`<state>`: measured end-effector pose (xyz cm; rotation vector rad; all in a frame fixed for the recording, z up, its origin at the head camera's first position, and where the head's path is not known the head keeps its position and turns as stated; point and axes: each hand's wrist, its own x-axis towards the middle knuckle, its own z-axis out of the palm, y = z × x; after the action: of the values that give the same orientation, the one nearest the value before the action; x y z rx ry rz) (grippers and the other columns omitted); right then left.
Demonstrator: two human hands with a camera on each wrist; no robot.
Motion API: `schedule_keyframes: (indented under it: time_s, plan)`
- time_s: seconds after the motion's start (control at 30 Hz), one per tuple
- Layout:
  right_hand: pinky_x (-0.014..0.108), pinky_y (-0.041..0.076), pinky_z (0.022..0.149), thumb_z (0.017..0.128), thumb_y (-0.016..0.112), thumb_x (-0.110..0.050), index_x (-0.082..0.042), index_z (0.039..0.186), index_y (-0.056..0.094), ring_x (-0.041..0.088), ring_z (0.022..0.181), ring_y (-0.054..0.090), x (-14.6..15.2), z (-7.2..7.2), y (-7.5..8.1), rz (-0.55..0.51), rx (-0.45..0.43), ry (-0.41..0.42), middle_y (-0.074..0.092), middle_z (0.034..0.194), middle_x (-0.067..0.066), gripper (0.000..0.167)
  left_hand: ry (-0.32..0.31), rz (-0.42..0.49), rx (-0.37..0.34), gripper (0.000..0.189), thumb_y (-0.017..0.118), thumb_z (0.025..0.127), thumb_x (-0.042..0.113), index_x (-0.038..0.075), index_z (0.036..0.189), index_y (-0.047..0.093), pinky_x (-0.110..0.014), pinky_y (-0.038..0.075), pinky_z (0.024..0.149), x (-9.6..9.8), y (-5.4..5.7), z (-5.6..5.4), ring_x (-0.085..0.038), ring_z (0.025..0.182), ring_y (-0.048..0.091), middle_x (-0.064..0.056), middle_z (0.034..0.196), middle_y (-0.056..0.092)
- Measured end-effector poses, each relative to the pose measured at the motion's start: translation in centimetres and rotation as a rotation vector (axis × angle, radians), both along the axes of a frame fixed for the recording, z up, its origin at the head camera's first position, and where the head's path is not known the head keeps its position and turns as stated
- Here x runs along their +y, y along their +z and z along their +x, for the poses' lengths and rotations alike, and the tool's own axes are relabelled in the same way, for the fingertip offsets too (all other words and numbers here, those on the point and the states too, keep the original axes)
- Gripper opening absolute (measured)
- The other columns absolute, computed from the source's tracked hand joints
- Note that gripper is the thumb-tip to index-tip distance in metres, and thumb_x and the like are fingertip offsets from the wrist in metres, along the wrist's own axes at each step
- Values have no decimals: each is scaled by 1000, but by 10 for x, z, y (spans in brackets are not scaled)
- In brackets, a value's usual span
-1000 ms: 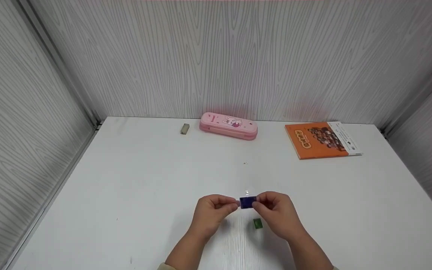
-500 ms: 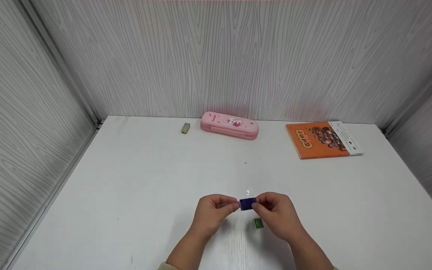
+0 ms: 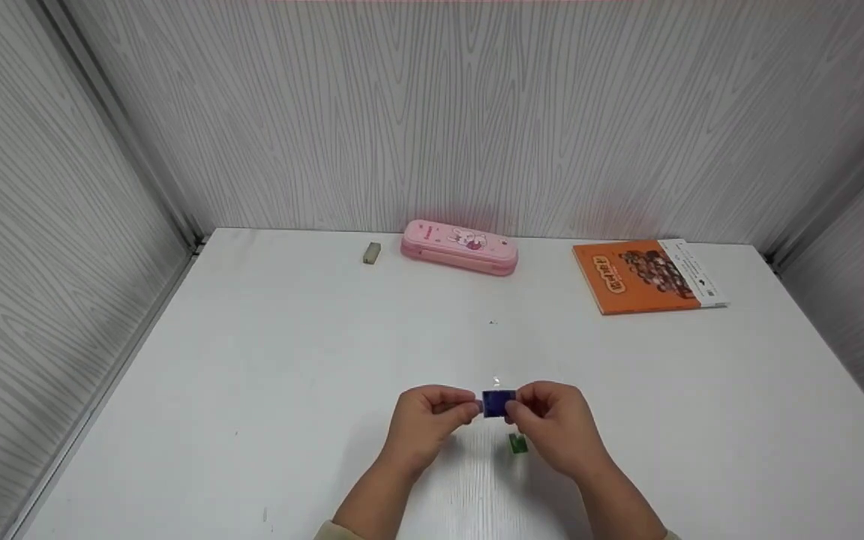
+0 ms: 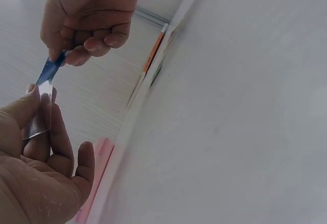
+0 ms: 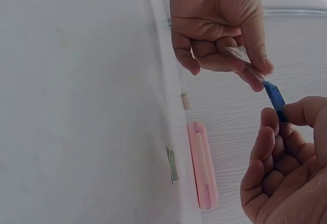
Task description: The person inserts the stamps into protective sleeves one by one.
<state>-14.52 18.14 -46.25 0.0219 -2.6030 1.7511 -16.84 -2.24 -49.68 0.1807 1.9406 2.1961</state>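
Observation:
Held up above the white table is a small flat strip, its blue part [image 3: 497,403] joined to a clear plastic part [image 4: 40,112]. My left hand [image 3: 424,424] pinches the clear part between thumb and fingers. On the other side, my right hand [image 3: 558,427] pinches the blue end with thumb and forefinger. Both wrist views show the strip slanting between the two hands, the remaining fingers of each loosely bent. Below the hands, a small green piece [image 3: 518,443] lies on the table close to my right hand.
A pink pencil case [image 3: 460,247] lies at the table's back edge, with a small grey-beige block [image 3: 372,253] to its left. Toward the back right lies an orange book [image 3: 649,277]. Grey wood-grain panels [image 3: 432,112] stand along the back and sides.
Both hands keep their grip and stay almost in place. The blue part has tipped slightly, so its face now sits more level and shows taller than half a second ago.

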Motion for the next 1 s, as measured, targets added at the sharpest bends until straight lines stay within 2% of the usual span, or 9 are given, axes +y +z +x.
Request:
schedule_keyframes:
  time_s: [0.17,0.5,0.73,1.0]
  plan:
    - [21,45,56,93,70,1,-2,85,72,17,67,58,2,0,-2,-13,9,15,70,76,12,9,2,21,4,16,83,90,0,-8,102,76,-25,60,82,0,1,1,-18,92,77,-13,96,79]
    - [22,45,55,91,76,-1,-2,84,71,16,66,58,3,0,0,-19,18,46,67,74,6,8,21,38,-4,16,86,85,-3,-5,97,75,-28,60,82,0,2,0,-22,92,77,-13,94,79]
    - [22,44,56,91,77,-1,-2,85,71,16,66,55,3,1,2,-29,20,55,66,74,6,9,-1,132,-20,18,85,83,-9,-5,95,72,-28,60,80,-1,0,0,-21,89,77,-14,92,79]
    - [20,41,54,89,78,2,-1,84,70,12,62,52,3,3,3,-70,61,83,63,72,6,10,1,152,-40,19,84,83,-10,-3,96,73,-28,61,83,-1,-2,-1,-20,89,76,-12,92,78]
